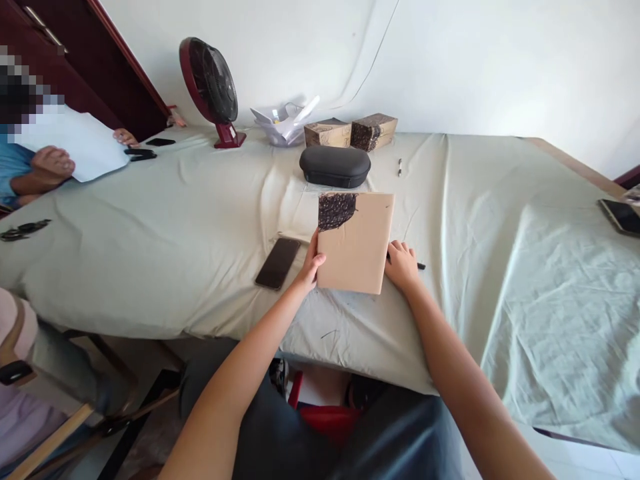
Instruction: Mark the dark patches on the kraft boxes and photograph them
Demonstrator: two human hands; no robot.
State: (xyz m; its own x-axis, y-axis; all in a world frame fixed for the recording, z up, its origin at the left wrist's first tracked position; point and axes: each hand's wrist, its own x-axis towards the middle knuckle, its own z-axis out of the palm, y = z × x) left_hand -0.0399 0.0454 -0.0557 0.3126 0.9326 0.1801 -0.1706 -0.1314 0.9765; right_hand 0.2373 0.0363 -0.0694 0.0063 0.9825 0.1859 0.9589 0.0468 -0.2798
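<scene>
My left hand [312,261] grips the left edge of a brown cardboard box [355,260], thumb on its front face. The face is tilted up toward me, and dense black scribble covers its upper left corner. At the box's right edge, my right hand [401,264] is closed around a black pen [421,266]. One end of the pen sticks out to the right of the hand, and a bit of it shows by the box edge. Left of my left hand, a dark smartphone [278,264] lies flat on the cloth.
A black zip case [335,167] lies behind the box. Further back stand two scribbled boxes [375,131], a plastic basket [285,127] and a fan [213,87]. A small pen [400,167] and a tablet-like device [620,217] lie rightward. At left, another person's hand [53,163] holds paper.
</scene>
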